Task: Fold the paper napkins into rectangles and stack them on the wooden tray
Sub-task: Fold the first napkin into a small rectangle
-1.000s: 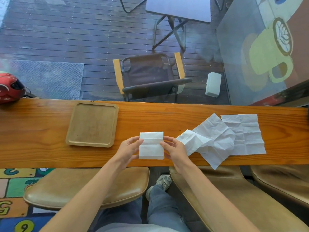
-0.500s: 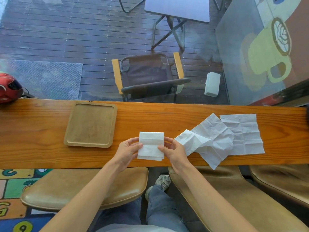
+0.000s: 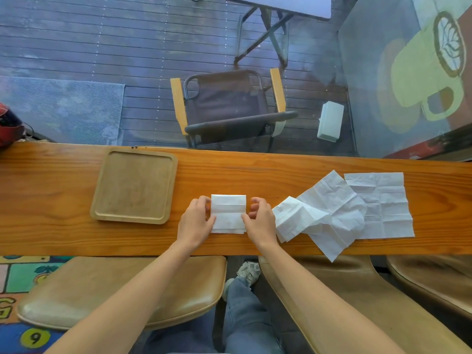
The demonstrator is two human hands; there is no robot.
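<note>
A white folded napkin (image 3: pixel 228 213) lies as a small rectangle on the wooden counter (image 3: pixel 255 172). My left hand (image 3: pixel 195 221) pinches its left edge and my right hand (image 3: pixel 260 219) pinches its right edge. To the left of my hands, the square wooden tray (image 3: pixel 134 186) holds nothing. On the right lie three unfolded napkins: a crumpled one (image 3: pixel 293 218), a diagonal one (image 3: pixel 332 208) whose corner hangs over the near edge, and a flat creased one (image 3: pixel 383 205).
A red helmet (image 3: pixel 9 123) sits at the counter's far left end. Tan stool seats (image 3: pixel 122 292) stand below the near edge. Beyond the glass are a folding chair (image 3: pixel 227 108) and a white box (image 3: pixel 330 121) on decking.
My hands have slid a little further up the folded napkin's sides and pressed it flatter on the counter. The tray and the loose napkins have not moved.
</note>
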